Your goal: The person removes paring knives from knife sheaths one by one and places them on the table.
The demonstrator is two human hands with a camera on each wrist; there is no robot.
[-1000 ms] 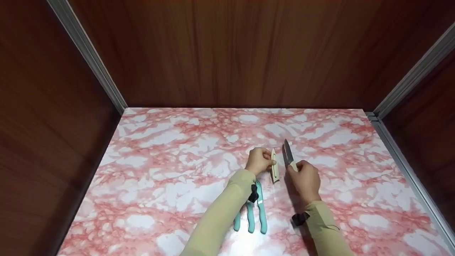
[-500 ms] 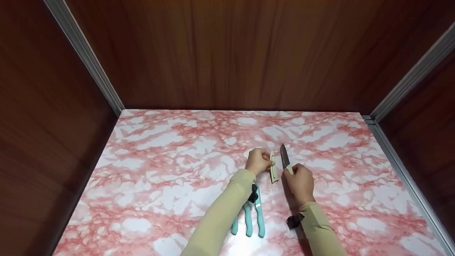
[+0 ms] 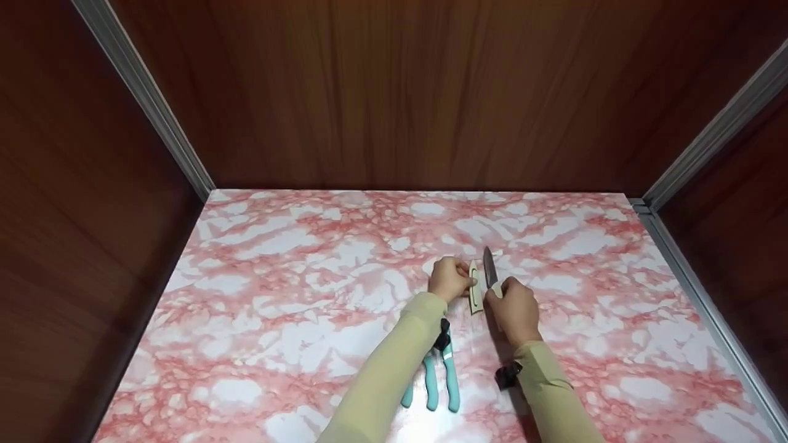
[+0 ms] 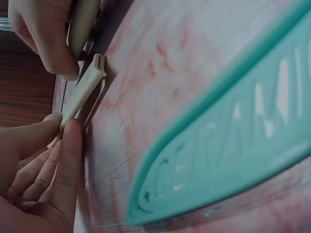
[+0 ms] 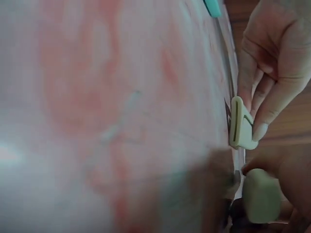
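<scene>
My left hand pinches a cream knife sheath between thumb and fingers. The sheath's slotted mouth shows in the right wrist view, pointing toward my body in the head view. Just to the right, my right hand grips a knife by its cream handle, its dark blade bare and aimed away from me. Blade and sheath lie side by side, apart, above the table. In the left wrist view the cream handle is partly hidden by the right hand's fingers.
Several teal-handled knives lie on the pink-and-white marbled table, partly under my left forearm. A teal sheath with raised lettering is close to the left wrist camera. Dark wood panels and metal rails stand around the table.
My right hand has shifted left with the knife, bringing the blade closer to the sheath. The left hand and sheath have stayed nearly still; the head view tilted slightly.
</scene>
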